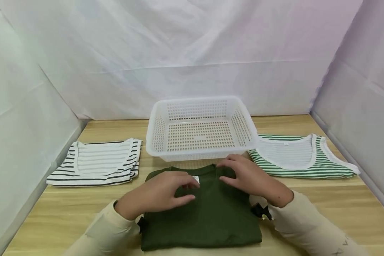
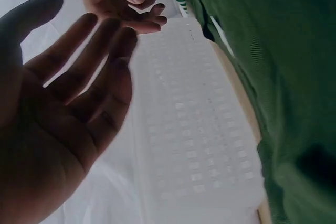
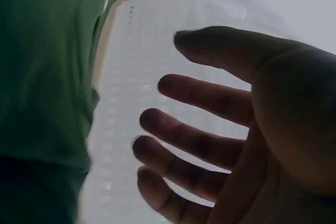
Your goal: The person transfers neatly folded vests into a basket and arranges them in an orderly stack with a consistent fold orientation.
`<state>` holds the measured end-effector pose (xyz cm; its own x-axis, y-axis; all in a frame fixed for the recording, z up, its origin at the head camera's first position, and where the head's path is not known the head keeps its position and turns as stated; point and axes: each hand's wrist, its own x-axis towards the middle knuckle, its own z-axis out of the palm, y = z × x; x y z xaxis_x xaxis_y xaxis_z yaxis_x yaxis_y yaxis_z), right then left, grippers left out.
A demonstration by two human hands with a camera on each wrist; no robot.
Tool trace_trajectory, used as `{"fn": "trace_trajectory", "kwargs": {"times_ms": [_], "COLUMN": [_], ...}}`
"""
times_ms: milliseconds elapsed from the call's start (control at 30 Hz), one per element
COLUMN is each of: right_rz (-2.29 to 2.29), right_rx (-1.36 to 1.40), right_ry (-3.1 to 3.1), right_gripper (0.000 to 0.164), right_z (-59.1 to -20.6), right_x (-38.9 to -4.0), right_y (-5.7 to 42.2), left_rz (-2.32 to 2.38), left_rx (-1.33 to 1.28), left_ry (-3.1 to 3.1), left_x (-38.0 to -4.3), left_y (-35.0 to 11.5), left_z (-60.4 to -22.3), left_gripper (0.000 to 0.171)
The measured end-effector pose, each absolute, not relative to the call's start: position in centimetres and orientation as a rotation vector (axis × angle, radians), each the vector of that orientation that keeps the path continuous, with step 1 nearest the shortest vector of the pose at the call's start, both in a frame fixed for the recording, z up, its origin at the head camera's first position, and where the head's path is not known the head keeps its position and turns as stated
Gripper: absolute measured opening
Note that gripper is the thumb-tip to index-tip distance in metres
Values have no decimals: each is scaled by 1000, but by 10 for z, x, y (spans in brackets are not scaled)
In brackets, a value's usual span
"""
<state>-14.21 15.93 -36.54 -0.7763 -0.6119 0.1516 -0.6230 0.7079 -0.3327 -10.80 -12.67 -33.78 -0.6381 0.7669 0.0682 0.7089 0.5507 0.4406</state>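
A dark green shirt lies folded flat near the front of the table, its collar and small white label facing the basket. Over its left part hovers my left hand, fingers loosely bent and thumb apart, with nothing held. My right hand is above the shirt's upper right corner, near the basket's front edge. In the right wrist view the fingers are spread and relaxed, holding nothing. The left wrist view likewise shows the left palm bare, with the green shirt beyond it.
Behind the shirt stands a white perforated basket, nothing in it. A folded black-and-white striped top lies to its left, a folded green-and-white striped top to its right. White cloth walls enclose the wooden table.
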Motion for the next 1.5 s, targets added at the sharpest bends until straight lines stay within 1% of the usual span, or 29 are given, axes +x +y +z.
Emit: {"fn": "trace_trajectory", "kwargs": {"times_ms": [67,167,267,400,500,667,767,933,1133,1267,1400,1500], "right_rz": [569,537,499,500,561,717,782,806,815,805,812,841], "right_rx": [1018,985,954,920,900,947,974,980,965,944,980,1009], "right_ry": [-2895,-2929,-2980,-3069,-3115,-3106,-3101,-3098,-3129,-3149,-3165,-3164], "right_gripper": [36,42,53,66,68,59,51,45,44,42,33,25], "right_z": [-372,-384,-393,-403,-407,-413,-415,-418,-420,-416,-408,-403], "right_x": [-146,-150,-151,-149,-148,-149,-151,-155,-158,-162,-167,-172], "right_y": [162,165,168,172,174,177,179,179,177,175,174,175], "left_rz": [577,449,350,287,270,168,91,-23,-34,33,121,139], "left_rx": [1220,1194,1170,1079,972,722,601,495,487,495,484,475], "left_ry": [2646,2664,2726,2830,2871,2925,2958,3003,3023,3024,2998,2978], "left_x": [-109,-112,-114,-112,-112,-115,-115,-116,-122,-128,-134,-140], "left_y": [-128,-131,-135,-142,-147,-148,-149,-153,-159,-162,-165,-165], "left_z": [-344,-350,-357,-366,-374,-381,-381,-384,-387,-384,-379,-376], "left_gripper": [28,29,32,42,51,65,69,74,74,70,62,59]}}
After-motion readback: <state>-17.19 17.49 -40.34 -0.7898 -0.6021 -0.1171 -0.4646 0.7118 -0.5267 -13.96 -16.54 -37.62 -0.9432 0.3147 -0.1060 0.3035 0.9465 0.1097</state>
